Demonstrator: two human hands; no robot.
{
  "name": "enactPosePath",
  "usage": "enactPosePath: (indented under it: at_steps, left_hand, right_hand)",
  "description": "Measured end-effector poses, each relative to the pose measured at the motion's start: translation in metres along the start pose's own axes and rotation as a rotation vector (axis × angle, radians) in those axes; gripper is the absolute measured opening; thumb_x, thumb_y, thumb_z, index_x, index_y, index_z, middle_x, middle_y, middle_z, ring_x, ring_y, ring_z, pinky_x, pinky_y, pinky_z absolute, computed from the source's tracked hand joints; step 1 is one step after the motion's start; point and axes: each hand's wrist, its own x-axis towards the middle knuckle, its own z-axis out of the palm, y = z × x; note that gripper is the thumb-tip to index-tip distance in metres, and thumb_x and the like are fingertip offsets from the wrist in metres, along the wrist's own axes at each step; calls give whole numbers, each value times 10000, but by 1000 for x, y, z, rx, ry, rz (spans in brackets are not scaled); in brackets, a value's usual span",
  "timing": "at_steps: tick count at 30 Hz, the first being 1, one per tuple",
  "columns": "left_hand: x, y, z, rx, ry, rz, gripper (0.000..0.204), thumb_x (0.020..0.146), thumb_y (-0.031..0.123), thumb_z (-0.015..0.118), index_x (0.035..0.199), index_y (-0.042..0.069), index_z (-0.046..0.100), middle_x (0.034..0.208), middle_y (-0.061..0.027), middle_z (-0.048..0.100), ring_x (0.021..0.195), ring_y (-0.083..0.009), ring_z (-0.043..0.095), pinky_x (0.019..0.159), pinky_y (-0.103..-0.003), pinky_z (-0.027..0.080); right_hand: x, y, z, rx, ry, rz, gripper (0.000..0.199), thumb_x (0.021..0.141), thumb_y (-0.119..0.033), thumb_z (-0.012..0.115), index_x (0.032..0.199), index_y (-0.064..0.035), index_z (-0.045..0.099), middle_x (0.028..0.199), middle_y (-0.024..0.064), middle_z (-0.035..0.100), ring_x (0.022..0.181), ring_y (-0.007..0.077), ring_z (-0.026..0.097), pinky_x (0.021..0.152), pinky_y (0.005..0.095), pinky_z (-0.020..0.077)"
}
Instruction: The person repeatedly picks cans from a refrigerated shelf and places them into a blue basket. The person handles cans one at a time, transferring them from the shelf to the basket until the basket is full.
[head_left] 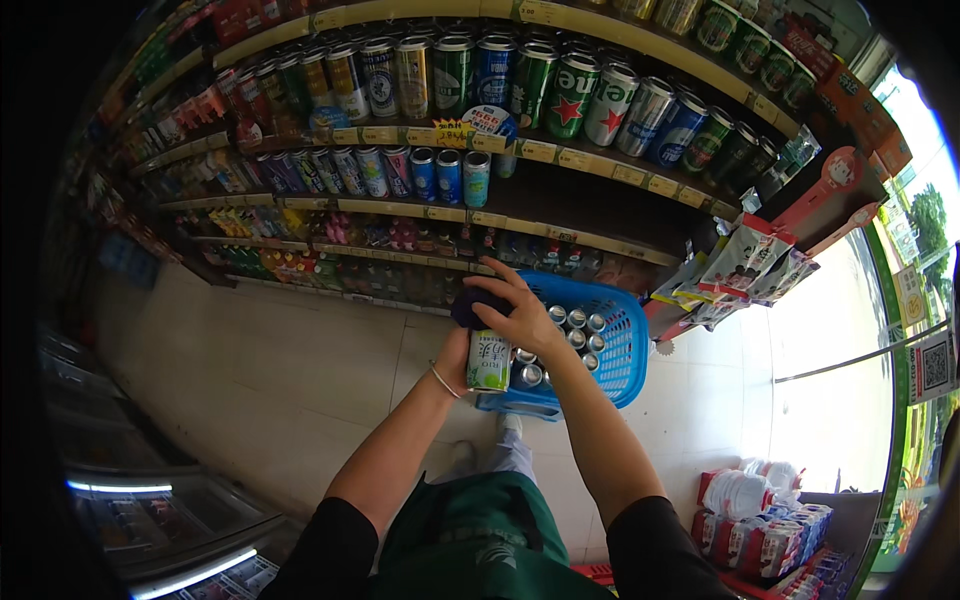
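Note:
A white-and-green drink can (489, 362) is held up in front of me, tilted, over the left side of a blue plastic basket (628, 345). My left hand (457, 358) is closed around the can's left side, its fingers mostly hidden behind it. My right hand (524, 312) bends over the can's upper end and presses a dark purple cloth (478, 304) against it. Several upright cans (576, 318) with silver tops stand in the basket, partly covered by my right forearm.
Ahead, a shelf (560, 205) carries a row of slim cans (423, 172) on its left part. Above it, taller beer cans (455, 78) fill another shelf. Hanging snack bags (745, 255) are at the right. Packed bottles (745, 500) sit low right, and glass-topped freezers (150, 520) low left.

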Motion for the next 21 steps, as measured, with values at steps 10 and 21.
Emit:
enactPosePath:
  at_steps: [10, 21]
  left_hand:
    - [-3, 15, -6, 437, 134, -95, 645, 904, 625, 485, 1216, 62, 528, 985, -79, 655, 823, -204, 681, 692, -310, 567]
    - [-8, 21, -16, 1234, 42, 302, 731, 717, 247, 851, 1296, 33, 460, 1140, -68, 596, 1021, -170, 579, 867, -321, 485]
  right_hand:
    - [-5, 21, 9, 571, 181, 622, 585, 800, -298, 755, 1242, 29, 555, 987, 128, 660, 864, 175, 629, 733, 301, 519]
    - [-15, 30, -14, 1347, -81, 719, 490, 900, -37, 562, 1378, -78, 467, 1188, 114, 596, 1031, 236, 597, 882, 341, 510]
